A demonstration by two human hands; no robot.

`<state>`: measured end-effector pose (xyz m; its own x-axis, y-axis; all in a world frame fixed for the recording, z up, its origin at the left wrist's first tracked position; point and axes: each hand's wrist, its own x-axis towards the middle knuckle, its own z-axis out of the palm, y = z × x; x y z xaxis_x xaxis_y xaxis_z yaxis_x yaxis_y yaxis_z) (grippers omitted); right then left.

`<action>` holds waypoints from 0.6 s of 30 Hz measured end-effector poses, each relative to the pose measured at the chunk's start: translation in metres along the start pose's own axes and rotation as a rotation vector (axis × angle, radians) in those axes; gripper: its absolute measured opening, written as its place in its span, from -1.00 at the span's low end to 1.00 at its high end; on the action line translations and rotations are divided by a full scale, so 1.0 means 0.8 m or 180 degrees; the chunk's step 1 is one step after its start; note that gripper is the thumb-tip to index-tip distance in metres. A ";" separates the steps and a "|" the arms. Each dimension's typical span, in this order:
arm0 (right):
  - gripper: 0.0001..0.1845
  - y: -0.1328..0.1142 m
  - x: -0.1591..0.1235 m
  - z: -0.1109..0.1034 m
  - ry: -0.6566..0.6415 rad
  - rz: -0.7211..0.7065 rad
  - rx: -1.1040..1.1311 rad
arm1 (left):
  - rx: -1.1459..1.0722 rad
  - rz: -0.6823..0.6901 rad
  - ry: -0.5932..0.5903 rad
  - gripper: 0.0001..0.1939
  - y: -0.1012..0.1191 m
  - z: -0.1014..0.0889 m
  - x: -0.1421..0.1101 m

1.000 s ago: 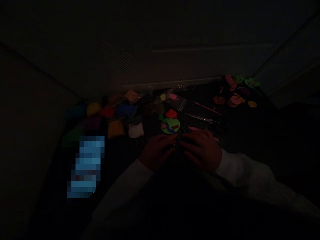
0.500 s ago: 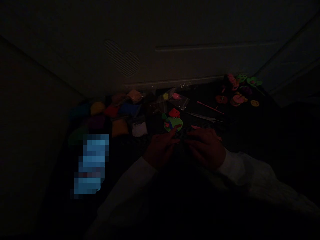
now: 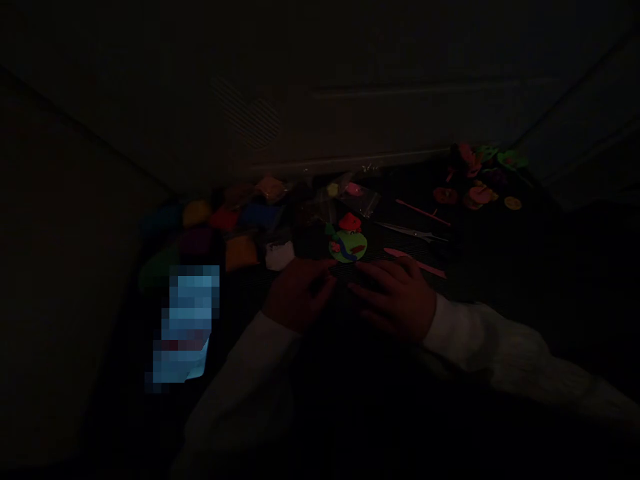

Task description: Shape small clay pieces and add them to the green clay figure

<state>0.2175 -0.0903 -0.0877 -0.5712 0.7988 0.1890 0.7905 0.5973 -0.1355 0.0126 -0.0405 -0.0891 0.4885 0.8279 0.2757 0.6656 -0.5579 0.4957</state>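
Observation:
The scene is very dark. My left hand and my right hand rest close together on a dark ribbed mat, both in white sleeves. Their fingers curl inward toward each other; anything between them is hidden in the gloom. Just beyond the fingertips lies a round green clay disc with red and blue bits on it. A pink modelling tool lies right of the disc, near my right hand.
Bags of coloured clay are heaped at the left. Scissors and a thin pink stick lie behind the tool. Small finished clay pieces sit at the far right. A glowing blue screen lies at the left. A pale wall stands behind.
Both hands have drawn slightly toward me and leftward; the left fingertip that reached to the green disc has pulled back. The picture has grown darker.

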 end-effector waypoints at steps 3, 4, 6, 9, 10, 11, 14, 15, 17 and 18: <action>-0.56 -0.002 0.001 0.000 0.0039 0.0063 -0.0036 | 0.0292 0.0126 -0.0158 -0.74 -0.008 0.002 -0.002; -0.58 -0.002 0.000 0.000 0.0081 0.0065 -0.0028 | 0.0340 0.0112 -0.0197 -0.75 -0.010 0.003 -0.002; -0.61 -0.001 -0.001 0.000 0.0118 0.0028 0.0004 | 0.0363 0.0046 -0.0223 -0.80 -0.012 0.005 -0.001; -0.60 0.000 -0.003 0.000 0.0070 0.0002 0.0002 | 0.0340 0.0006 -0.0216 -0.83 -0.010 0.003 0.002; -0.59 0.001 -0.003 0.000 0.0071 0.0032 -0.0014 | 0.0330 0.0007 -0.0207 -0.84 -0.009 0.002 0.003; -0.60 0.001 -0.003 0.001 0.0095 0.0065 -0.0030 | 0.0319 0.0004 -0.0182 -0.84 -0.008 0.001 0.003; -0.66 0.001 -0.003 0.001 0.0145 0.0033 -0.0022 | 0.0276 -0.0021 -0.0049 -0.84 -0.004 -0.002 0.004; -0.67 0.001 -0.002 0.001 0.0135 -0.0013 -0.0007 | 0.0262 -0.0034 0.0018 -0.84 -0.003 -0.002 0.004; -0.66 0.000 -0.002 0.001 0.0080 -0.0071 -0.0014 | 0.0238 -0.0027 0.0117 -0.84 -0.002 -0.002 0.003; -0.63 0.000 -0.002 0.001 0.0065 -0.0054 -0.0038 | 0.0241 -0.0025 0.0151 -0.84 -0.002 -0.002 0.003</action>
<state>0.2187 -0.0915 -0.0890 -0.5800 0.7868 0.2110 0.7834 0.6098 -0.1205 0.0120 -0.0373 -0.0881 0.4570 0.8332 0.3115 0.7109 -0.5526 0.4350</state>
